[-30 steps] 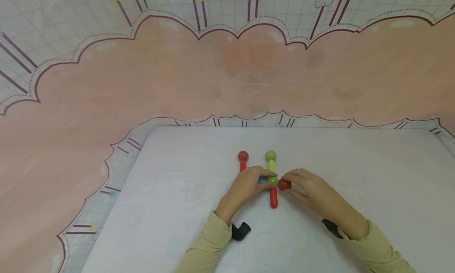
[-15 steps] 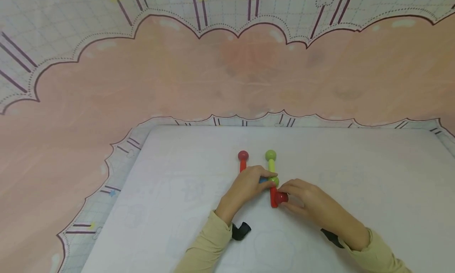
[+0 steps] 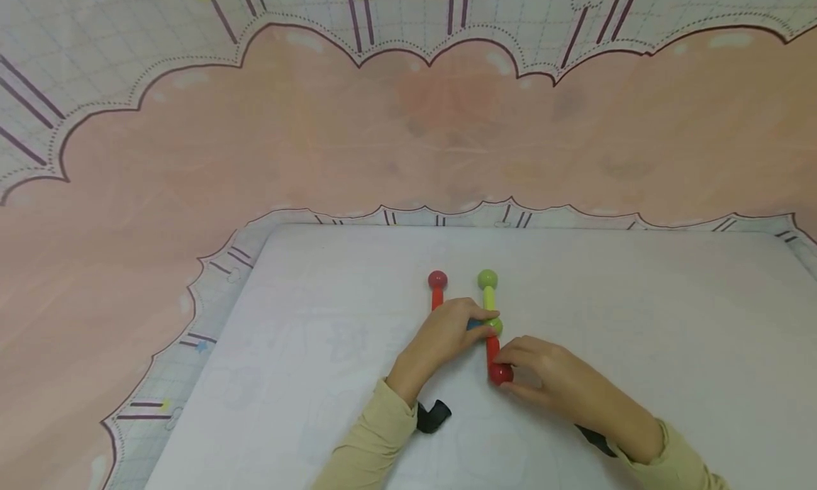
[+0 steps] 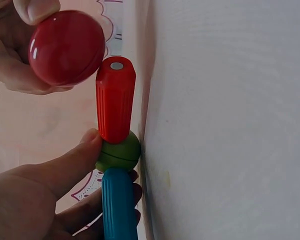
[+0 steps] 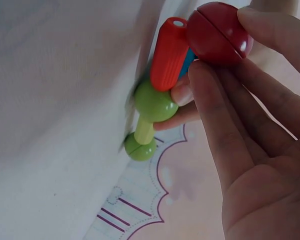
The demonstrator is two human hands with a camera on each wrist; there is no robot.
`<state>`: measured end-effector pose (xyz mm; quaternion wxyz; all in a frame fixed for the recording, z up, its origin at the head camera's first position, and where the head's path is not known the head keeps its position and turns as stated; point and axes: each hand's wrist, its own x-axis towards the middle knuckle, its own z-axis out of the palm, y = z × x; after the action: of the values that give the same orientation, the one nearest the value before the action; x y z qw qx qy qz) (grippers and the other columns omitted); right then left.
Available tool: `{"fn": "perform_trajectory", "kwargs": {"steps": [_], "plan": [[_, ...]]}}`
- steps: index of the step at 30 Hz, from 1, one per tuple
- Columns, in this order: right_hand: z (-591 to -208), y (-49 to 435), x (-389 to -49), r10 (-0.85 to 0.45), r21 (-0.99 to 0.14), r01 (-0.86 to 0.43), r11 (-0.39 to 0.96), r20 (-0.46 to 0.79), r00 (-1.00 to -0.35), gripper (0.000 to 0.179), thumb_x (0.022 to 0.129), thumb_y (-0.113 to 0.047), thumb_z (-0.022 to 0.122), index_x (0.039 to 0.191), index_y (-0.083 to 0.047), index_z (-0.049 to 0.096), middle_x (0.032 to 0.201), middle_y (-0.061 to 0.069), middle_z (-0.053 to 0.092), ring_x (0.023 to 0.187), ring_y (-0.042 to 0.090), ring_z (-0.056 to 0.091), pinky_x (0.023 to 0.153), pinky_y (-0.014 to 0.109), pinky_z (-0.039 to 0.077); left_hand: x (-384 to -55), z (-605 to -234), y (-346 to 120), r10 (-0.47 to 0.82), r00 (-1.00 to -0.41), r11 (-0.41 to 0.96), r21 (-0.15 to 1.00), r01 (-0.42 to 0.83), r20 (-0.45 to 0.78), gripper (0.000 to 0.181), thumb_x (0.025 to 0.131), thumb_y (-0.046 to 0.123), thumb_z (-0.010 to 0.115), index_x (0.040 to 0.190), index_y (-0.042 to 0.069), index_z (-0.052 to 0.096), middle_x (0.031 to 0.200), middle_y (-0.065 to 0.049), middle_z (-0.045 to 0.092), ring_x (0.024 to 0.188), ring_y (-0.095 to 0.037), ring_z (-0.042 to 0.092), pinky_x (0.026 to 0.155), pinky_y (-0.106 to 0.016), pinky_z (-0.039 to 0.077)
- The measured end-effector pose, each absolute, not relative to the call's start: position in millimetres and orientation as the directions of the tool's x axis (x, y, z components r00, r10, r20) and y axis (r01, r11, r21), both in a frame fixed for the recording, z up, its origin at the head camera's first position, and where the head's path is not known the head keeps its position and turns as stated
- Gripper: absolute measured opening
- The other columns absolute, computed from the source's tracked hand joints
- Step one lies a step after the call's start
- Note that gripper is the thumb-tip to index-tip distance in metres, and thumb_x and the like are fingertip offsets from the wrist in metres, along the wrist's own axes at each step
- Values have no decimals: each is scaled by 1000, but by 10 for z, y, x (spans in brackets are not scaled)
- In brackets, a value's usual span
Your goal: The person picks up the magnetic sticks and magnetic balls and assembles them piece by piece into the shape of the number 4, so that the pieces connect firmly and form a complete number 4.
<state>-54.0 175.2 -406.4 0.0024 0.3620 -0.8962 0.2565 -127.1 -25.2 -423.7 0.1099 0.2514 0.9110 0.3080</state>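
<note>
My right hand (image 3: 552,373) pinches a glossy red ball (image 5: 215,34) between thumb and fingers, right beside the free end of a red rod (image 4: 115,102). That rod's end carries a small silver disc. Its other end joins a green ball (image 4: 119,152), which my left hand (image 3: 447,330) grips between thumb and fingers. A blue rod (image 4: 117,205) runs from the same green ball, mostly hidden under the left hand in the head view. A yellow-green rod (image 3: 488,298) leads away from it to a second green ball (image 3: 488,279).
Beyond the left hand, another red ball (image 3: 437,279) tops a red rod (image 3: 437,298) that disappears under that hand. Everything lies on a white tabletop (image 3: 332,284). A patterned pink and white cloth (image 3: 383,142) spreads behind it. Black wrist gear (image 3: 434,417) shows at the left sleeve.
The right hand has brought the red ball toward me and slightly left, from beside the green ball down to the red rod's near end. The left hand keeps its hold.
</note>
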Motion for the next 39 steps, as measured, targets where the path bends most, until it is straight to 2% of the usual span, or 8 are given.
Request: {"fn": "perform_trajectory", "kwargs": {"steps": [6, 18, 32, 39], "plan": [[-4088, 1732, -511, -667, -461, -666, 587, 192, -720, 25, 81, -13, 82, 104, -13, 72, 105, -7, 68, 94, 7, 63, 82, 26, 58, -1260, -4208, -249, 525, -850, 683, 618, 390, -44, 35, 91, 31, 72, 125, 22, 70, 112, 5, 71, 93, -5, 59, 74, -13, 47], [-4106, 1706, -494, -669, -471, -640, 608, 130, -732, 26, 82, -16, 82, 105, -13, 73, 106, -6, 68, 95, 8, 63, 82, 28, 58, -1266, -4221, -241, 523, -851, 685, 618, 386, -47, 33, 91, 33, 72, 123, 24, 72, 116, 6, 71, 100, -5, 61, 84, -16, 50], [-4156, 1705, -499, -678, -467, -657, 592, 154, -719, 26, 80, -14, 83, 103, -13, 72, 104, -6, 64, 93, 6, 61, 80, 25, 58, -1276, -4210, -247, 527, -849, 676, 621, 395, -33, 33, 92, 32, 72, 123, 23, 72, 115, 5, 71, 95, -4, 60, 79, -14, 49], [-4131, 1708, -498, -664, -474, -626, 619, 110, -739, 28, 79, -15, 84, 104, -14, 72, 104, -6, 64, 92, 6, 60, 80, 25, 58, -1274, -4214, -246, 529, -848, 678, 619, 397, -36, 33, 92, 32, 72, 123, 23, 72, 114, 5, 71, 96, -4, 60, 80, -14, 49]]}}
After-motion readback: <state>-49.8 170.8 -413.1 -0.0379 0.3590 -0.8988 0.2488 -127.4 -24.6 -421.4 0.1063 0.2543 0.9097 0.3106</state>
